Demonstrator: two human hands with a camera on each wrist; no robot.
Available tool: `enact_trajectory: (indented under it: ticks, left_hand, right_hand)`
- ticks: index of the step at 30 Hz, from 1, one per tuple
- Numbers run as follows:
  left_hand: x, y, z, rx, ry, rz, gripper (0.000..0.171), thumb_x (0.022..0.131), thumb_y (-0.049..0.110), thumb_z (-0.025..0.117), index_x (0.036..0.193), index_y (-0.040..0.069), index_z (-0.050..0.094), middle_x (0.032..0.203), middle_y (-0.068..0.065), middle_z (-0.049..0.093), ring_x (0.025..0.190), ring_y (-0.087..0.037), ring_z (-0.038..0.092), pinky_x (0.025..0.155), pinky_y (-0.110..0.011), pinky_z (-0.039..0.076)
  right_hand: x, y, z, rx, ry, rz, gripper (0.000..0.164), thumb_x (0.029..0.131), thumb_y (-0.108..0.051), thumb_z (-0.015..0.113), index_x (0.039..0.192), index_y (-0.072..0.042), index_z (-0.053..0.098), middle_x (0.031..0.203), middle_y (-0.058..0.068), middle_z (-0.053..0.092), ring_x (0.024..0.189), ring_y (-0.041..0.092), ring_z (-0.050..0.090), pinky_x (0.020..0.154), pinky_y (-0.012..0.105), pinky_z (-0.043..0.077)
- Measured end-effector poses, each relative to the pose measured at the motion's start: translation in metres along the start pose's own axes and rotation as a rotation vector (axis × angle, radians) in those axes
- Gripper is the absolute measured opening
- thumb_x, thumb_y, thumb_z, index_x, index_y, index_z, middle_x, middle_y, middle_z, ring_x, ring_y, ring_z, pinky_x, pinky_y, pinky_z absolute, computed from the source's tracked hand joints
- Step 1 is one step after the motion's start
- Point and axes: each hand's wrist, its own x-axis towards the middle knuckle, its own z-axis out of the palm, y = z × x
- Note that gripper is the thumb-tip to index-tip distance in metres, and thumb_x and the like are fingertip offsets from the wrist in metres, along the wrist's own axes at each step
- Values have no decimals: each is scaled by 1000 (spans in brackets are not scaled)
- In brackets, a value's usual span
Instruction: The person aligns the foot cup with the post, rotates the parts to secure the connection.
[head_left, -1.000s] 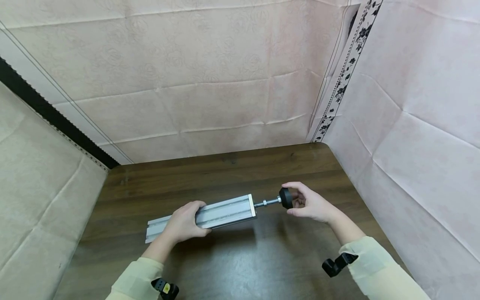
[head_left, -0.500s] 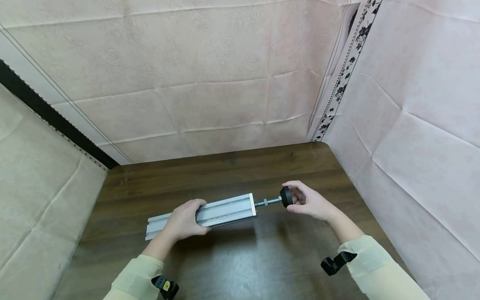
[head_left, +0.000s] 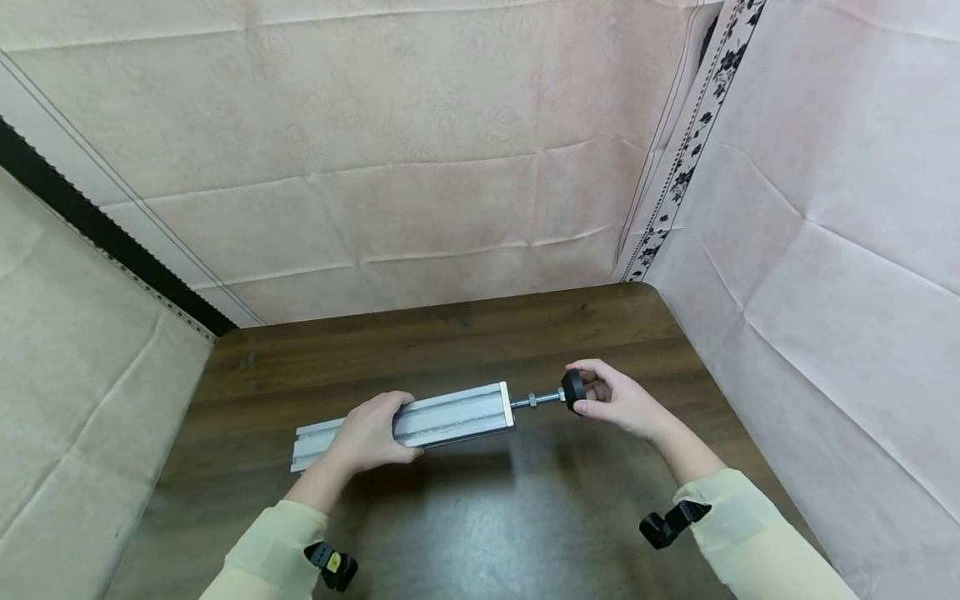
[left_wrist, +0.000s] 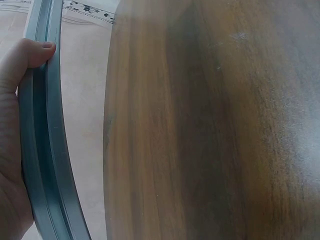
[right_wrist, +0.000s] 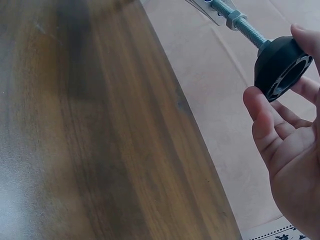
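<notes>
My left hand [head_left: 372,433] grips a long silver aluminium profile [head_left: 457,415] around its middle, above the table. In the left wrist view the thumb lies along the grooved side of the profile [left_wrist: 57,130]. A threaded rod [head_left: 546,398] sticks out of the profile's right end plate and carries a nut [right_wrist: 233,20]. On the rod's outer end sits a black levelling foot [head_left: 573,391], hollow underneath. My right hand [head_left: 624,404] pinches the rim of this foot [right_wrist: 277,62] between thumb and fingers.
A dark wood-grain table [head_left: 480,508] lies below the hands. Pale creased cloth walls [head_left: 450,208] rise behind it and at both sides. A black camera mount sits on each wrist, the right one [head_left: 670,523] hanging near the table.
The profile and levelling foot have risen slightly in the head view, the left end most. The right hand's fingers have shifted around the foot's rim.
</notes>
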Motion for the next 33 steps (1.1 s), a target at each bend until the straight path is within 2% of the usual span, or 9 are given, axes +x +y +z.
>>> enact_trajectory:
  ticks: [5,11,15,19,24,27,31,33]
  left_hand:
    - [0,0,-2,-1,-1,2,68,61,43,79,115,9,57,108,-2,60,93,-17,54,82,-40,47]
    - [0,0,-3,-3,1,2,67,61,43,79,115,9,57,108,-1,60,93,-16,54,81,-40,46]
    - [0,0,-3,-6,0,-1,68,61,43,79,115,9,57,108,-2,60,93,-17,55,82,-40,47]
    - [1,-1,-4,-5,11,-9,68,61,43,79,115,9,57,108,-2,60,93,-18,55,81,-40,47]
    - [0,-3,-6,-5,16,-20,68,61,44,79,115,9,57,107,-2,60,93,-18,55,81,-40,47]
    - [1,-4,-4,-5,7,-28,67,62,44,79,115,10,57,107,-2,60,92,-17,55,81,-40,47]
    - [2,-4,-2,-11,-6,-47,67,62,44,79,116,10,56,107,-1,60,92,-17,54,81,-39,47]
    - [2,-4,-1,-19,-10,-56,68,62,45,79,116,10,56,107,-2,60,92,-17,54,81,-39,47]
  right_hand:
    - [2,1,0,9,6,9,53,86,-16,67,132,-6,43,110,21,51,87,28,59,66,35,51]
    - [2,1,0,22,-1,15,54,87,-16,67,134,-8,42,112,21,50,89,30,58,67,34,51]
    - [2,2,0,27,-22,-40,66,84,-10,69,139,-8,33,121,20,48,95,32,55,71,31,49]
    - [1,5,0,2,-29,-120,77,79,1,69,142,-9,26,131,18,41,105,23,52,77,29,45]
    - [2,6,2,19,-38,-178,81,76,11,65,142,-10,23,142,19,32,116,16,49,80,29,44]
    - [3,5,2,24,-46,-171,80,76,10,65,142,-12,24,138,20,39,114,17,51,78,28,44]
    - [3,6,2,3,-35,-156,75,77,8,66,139,-13,30,123,20,52,105,22,54,75,28,45]
    - [4,6,2,-5,-27,-158,72,77,8,66,137,-12,33,119,21,53,100,25,55,73,29,46]
